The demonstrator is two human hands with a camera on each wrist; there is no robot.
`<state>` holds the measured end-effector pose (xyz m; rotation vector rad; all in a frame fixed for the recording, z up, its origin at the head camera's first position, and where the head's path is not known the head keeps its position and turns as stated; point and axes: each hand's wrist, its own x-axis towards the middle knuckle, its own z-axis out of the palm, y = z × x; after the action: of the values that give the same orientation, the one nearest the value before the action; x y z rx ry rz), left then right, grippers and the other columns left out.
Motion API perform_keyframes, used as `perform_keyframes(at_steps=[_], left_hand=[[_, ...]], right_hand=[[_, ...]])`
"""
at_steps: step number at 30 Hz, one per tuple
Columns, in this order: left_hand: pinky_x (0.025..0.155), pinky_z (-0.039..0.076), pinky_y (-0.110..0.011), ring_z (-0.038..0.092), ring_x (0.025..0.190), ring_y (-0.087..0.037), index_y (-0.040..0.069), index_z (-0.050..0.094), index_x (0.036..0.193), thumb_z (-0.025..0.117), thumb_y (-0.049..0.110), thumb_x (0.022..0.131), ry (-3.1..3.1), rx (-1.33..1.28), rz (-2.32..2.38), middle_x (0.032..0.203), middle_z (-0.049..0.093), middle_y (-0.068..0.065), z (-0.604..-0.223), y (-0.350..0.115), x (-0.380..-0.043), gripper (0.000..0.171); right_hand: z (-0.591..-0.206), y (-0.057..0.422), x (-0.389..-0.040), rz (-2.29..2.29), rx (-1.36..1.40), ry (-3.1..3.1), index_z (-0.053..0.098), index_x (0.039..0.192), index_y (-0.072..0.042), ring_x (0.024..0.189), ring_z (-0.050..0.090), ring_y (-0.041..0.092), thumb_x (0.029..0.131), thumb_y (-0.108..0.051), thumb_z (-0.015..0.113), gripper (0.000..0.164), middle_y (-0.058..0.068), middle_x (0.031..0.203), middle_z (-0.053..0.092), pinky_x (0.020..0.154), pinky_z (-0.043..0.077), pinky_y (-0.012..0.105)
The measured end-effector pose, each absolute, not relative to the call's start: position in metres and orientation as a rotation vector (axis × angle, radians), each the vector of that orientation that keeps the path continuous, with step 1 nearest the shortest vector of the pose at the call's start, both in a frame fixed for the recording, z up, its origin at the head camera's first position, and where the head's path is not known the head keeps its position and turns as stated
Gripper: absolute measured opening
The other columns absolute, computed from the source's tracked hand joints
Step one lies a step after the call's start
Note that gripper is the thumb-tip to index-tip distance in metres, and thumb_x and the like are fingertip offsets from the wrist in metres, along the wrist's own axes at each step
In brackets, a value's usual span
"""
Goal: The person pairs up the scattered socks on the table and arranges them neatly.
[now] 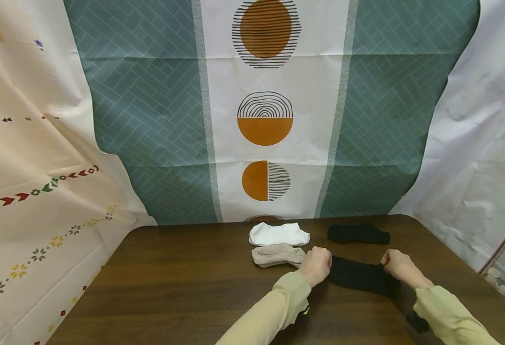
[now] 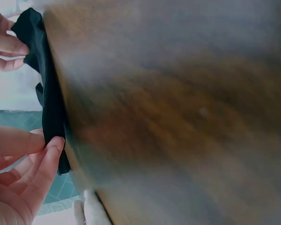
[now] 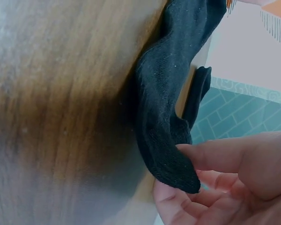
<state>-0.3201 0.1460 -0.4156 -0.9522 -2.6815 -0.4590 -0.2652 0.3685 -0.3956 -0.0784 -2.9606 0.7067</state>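
A black sock (image 1: pixel 358 274) is stretched between my two hands, low over the wooden table. My left hand (image 1: pixel 317 265) pinches its left end; thumb and fingertips meet on the dark cloth in the left wrist view. At the other end, my right hand (image 1: pixel 401 267) grips the sock between thumb and fingers, and the right wrist view shows that end (image 3: pixel 171 159) drooping in a curve. A second black sock (image 1: pixel 358 233) lies flat just beyond. Close to my left hand lies a beige sock (image 1: pixel 275 255), partly covered by that hand.
Behind the beige sock is a white sock (image 1: pixel 278 235), near the table's back edge. The brown table (image 1: pixel 170 287) stretches away to the left. A patterned cloth (image 1: pixel 274 120) hangs behind it, with cream fabric (image 1: pixel 41 167) on the left and whitish fabric (image 1: pixel 472 143) on the right.
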Motion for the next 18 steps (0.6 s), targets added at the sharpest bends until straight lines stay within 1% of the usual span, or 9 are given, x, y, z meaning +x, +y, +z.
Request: perform_keyframes(at_steps=[8,11,18], left_hand=[[0.053,0.039,-0.016,0.050,0.057,-0.005,0.016,0.060,0.063,0.066,0.001,0.070,-2.596,-1.086,-0.510,0.061,0.052,0.009,-0.411,0.135,-0.320,0.017],[0.055,0.039,-0.014,0.051,0.060,-0.003,0.015,0.063,0.065,0.065,-0.001,0.070,-2.572,-1.124,-0.544,0.062,0.053,0.010,-0.409,0.130,-0.319,0.017],[0.055,0.038,-0.011,0.050,0.059,0.000,0.013,0.066,0.070,0.061,-0.002,0.074,-2.562,-1.207,-0.669,0.064,0.056,0.010,-0.400,0.119,-0.318,0.016]], right_hand=[[-0.390,0.364,-0.266,0.729,-0.051,-2.943,0.049,0.079,0.003,0.067,0.048,0.026,0.074,0.008,0.057,0.010,0.010,0.074,0.050,0.059,0.040,0.040],[-0.389,0.361,-0.266,0.742,-0.032,-2.933,0.050,0.080,0.004,0.069,0.049,0.026,0.074,0.008,0.057,0.010,0.010,0.076,0.052,0.060,0.041,0.041],[-0.386,0.355,-0.263,0.759,0.022,-2.896,0.053,0.081,0.005,0.069,0.050,0.026,0.074,0.008,0.058,0.009,0.011,0.076,0.054,0.060,0.041,0.040]])
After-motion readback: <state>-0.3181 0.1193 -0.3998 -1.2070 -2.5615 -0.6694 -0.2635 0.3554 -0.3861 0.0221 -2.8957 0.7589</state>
